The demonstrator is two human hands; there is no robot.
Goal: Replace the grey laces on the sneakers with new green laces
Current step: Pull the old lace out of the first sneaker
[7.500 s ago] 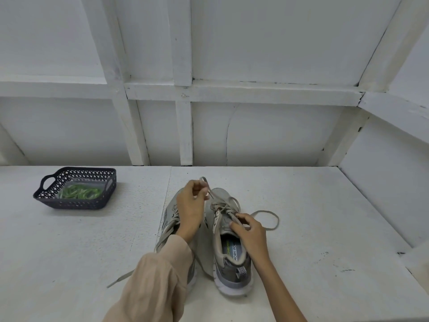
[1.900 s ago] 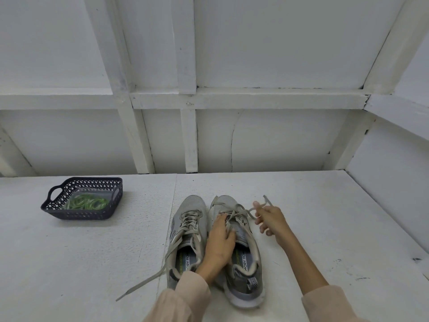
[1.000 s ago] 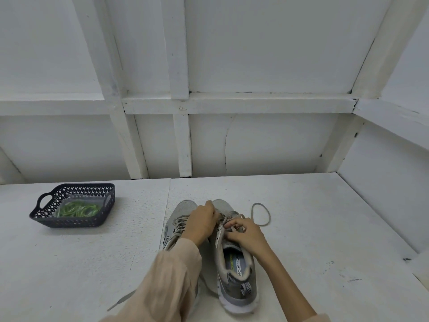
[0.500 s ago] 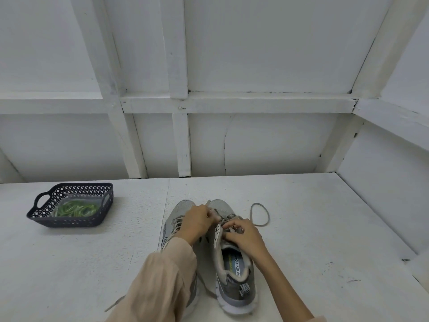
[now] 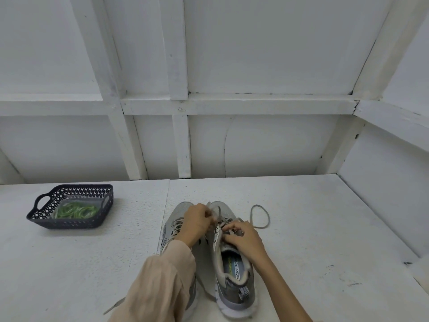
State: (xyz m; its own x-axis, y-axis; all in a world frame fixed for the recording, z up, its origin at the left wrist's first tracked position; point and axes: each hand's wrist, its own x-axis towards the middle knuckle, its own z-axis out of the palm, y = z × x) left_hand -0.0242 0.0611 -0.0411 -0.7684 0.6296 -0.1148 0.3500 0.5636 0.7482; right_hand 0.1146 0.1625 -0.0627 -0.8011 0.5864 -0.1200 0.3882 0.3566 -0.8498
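Left hand [image 5: 197,220], fingers curled, pinches a strand of the grey lace [image 5: 268,217] over the forward eyelets of the right sneaker [image 5: 234,296]. Right hand [image 5: 246,240], fingers likewise curled, pinches the same lace at the crossings above the tongue, just behind the left hand. A slack loop of this lace lies on the white surface [image 5: 313,240] beside the toe, to the right.

Both sneakers stand upright side by side near the person, toes pointing away. The left sneaker [image 5: 180,208] is largely hidden by the left forearm and its beige sleeve [image 5: 162,287]; its lacing shows beside the wrist, and a loose lace end [image 5: 113,307] trails on the surface toward the near left.

Well apart to the left sits a dark perforated basket [image 5: 69,223] with handle cut-outs, holding the coiled green laces [image 5: 74,210]. White framed wall panels [image 5: 267,54] rise behind the surface.
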